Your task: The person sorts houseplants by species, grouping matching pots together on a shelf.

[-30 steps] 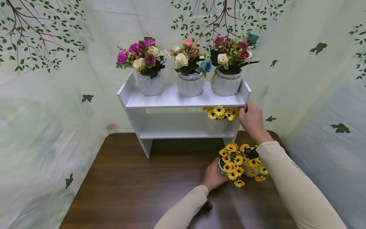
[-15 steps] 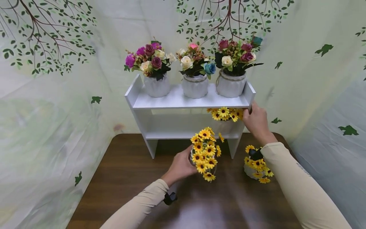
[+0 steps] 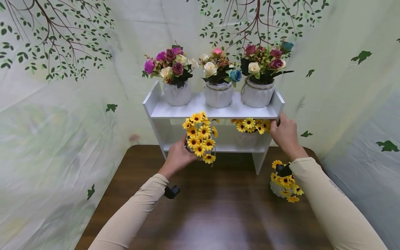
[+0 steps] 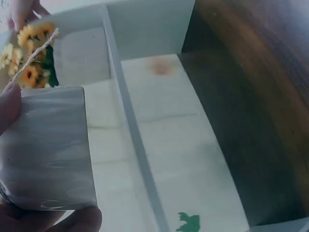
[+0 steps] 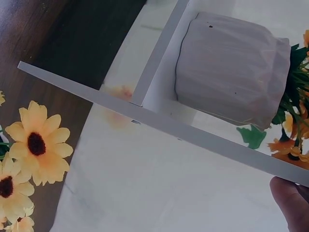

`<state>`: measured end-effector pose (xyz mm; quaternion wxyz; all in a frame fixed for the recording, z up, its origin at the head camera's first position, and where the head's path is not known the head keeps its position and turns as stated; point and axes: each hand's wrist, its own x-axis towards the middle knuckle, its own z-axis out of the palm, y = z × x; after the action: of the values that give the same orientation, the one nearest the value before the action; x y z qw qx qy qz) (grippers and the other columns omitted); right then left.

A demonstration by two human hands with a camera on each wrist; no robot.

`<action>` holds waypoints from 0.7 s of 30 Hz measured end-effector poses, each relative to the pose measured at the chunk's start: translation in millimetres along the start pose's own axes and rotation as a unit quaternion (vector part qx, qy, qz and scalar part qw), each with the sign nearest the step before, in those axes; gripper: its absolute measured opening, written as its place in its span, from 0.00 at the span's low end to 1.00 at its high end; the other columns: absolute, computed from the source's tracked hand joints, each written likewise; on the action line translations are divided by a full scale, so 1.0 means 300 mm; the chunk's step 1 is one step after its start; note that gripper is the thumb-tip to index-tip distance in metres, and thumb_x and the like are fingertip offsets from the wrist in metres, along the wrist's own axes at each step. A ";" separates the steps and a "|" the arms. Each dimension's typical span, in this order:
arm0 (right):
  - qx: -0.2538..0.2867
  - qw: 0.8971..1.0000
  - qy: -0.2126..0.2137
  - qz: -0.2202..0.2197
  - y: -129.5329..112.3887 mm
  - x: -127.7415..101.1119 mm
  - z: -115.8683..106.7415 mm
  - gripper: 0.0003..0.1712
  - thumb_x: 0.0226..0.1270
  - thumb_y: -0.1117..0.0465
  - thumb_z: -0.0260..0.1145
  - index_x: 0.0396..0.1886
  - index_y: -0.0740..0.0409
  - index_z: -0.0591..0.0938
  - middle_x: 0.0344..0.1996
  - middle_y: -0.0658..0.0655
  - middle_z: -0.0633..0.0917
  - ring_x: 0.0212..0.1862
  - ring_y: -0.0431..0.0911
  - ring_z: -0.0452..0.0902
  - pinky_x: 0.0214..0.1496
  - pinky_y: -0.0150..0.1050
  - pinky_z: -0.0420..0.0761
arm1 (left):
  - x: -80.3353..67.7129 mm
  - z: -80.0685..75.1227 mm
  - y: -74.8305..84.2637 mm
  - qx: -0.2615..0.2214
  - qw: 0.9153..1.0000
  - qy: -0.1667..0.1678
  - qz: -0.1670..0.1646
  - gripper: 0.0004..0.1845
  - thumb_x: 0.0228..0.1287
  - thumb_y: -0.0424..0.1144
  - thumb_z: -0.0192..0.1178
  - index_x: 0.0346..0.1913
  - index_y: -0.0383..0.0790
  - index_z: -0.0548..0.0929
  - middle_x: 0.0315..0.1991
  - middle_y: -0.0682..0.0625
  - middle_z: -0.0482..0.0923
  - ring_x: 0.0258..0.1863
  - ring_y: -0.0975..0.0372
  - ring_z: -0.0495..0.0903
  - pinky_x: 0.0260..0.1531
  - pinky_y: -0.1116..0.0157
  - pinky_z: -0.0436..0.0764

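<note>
My left hand (image 3: 178, 155) grips a white pot of yellow daisies (image 3: 200, 137), held in front of the left half of the white shelf (image 3: 206, 111). In the left wrist view the pale pot (image 4: 48, 150) has fingers around its base, a thumb on its side and twine at its rim. My right hand (image 3: 283, 133) holds the shelf's right side panel just under the top board; a thumb (image 5: 288, 200) shows at the panel edge in the right wrist view. Beside that hand, another pot of yellow daisies (image 3: 248, 139) stands at the right of the middle board.
Three white pots of mixed roses stand on the top board: a left pot (image 3: 177, 93), a middle pot (image 3: 218, 95) and a right pot (image 3: 257, 93). Another daisy pot (image 3: 279, 189) is on the brown table (image 3: 212, 208), partly behind the right forearm. A leaf-printed cloth (image 3: 125, 69) hangs behind.
My left hand has lifted the daisy pot off the table's right side and carried it left and up toward the shelf. The right hand keeps its hold on the side panel.
</note>
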<state>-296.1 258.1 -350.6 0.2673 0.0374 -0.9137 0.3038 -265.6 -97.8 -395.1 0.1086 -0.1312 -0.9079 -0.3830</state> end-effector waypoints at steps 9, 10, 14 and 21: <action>0.001 1.000 0.007 -0.006 0.009 0.004 0.004 0.21 0.73 0.66 0.50 0.58 0.75 0.74 0.41 0.78 0.84 0.27 0.59 0.78 0.24 0.44 0.73 | 0.110 0.109 -0.013 -0.019 0.999 0.027 -0.031 0.42 0.43 0.51 0.79 0.62 0.40 0.74 0.53 0.40 0.84 0.55 0.47 0.83 0.56 0.49 0.80; 0.002 1.000 0.007 -0.004 0.008 0.003 0.004 0.21 0.73 0.66 0.50 0.58 0.75 0.74 0.41 0.78 0.84 0.27 0.59 0.78 0.24 0.44 0.74 | 0.120 0.120 -0.012 -0.020 0.999 0.030 -0.030 0.41 0.43 0.51 0.79 0.60 0.39 0.76 0.51 0.41 0.85 0.53 0.48 0.84 0.55 0.49 0.81; 0.001 1.000 0.013 -0.004 0.007 0.001 0.005 0.21 0.72 0.66 0.50 0.58 0.75 0.75 0.41 0.78 0.84 0.26 0.58 0.78 0.23 0.42 0.73 | 0.160 0.163 -0.006 -0.018 0.999 0.037 -0.022 0.34 0.43 0.49 0.79 0.54 0.39 0.81 0.46 0.42 0.88 0.48 0.50 0.86 0.52 0.51 0.82; 0.004 1.000 0.016 -0.006 0.006 0.002 0.005 0.20 0.71 0.67 0.50 0.56 0.75 0.75 0.41 0.78 0.84 0.26 0.59 0.77 0.24 0.44 0.73 | 0.231 0.216 0.016 -0.013 0.999 0.040 -0.030 0.39 0.43 0.53 0.79 0.59 0.40 0.77 0.52 0.44 0.86 0.54 0.50 0.84 0.57 0.54 0.80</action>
<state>-297.8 258.7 -352.3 0.2835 0.0388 -0.9079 0.3062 -335.7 -37.0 -415.5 0.1314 -0.0898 -0.9014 -0.4028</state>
